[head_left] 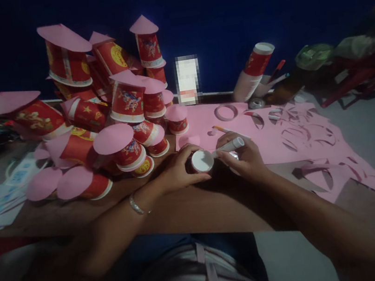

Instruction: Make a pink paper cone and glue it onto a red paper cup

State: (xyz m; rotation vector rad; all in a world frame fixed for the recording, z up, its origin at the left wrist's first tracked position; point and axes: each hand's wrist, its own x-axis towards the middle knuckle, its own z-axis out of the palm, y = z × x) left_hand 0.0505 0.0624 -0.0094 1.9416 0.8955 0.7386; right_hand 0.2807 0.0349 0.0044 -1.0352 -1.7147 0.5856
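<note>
A small paper cup [202, 161] is in my left hand [182, 169], its round white end facing up. The fingers and thumb wrap around its side. Whether that end is the mouth or the base, I cannot tell. My right hand [244, 157] grips a white marker-like tube [229, 146], and its narrow tip points left to the cup's rim. Just beyond the right hand, a thin white pen with an orange end [223, 129] lies on pink paper [198, 119].
At left stand several stacked red paper cups with pink cone tops [126, 98]. A tilted cup stack [255, 71] rises at the back right. Cut pink scraps [312, 129] cover the table's right side. A tape roll [256, 103] and a bright pixelated rectangle [188, 79] are at the back.
</note>
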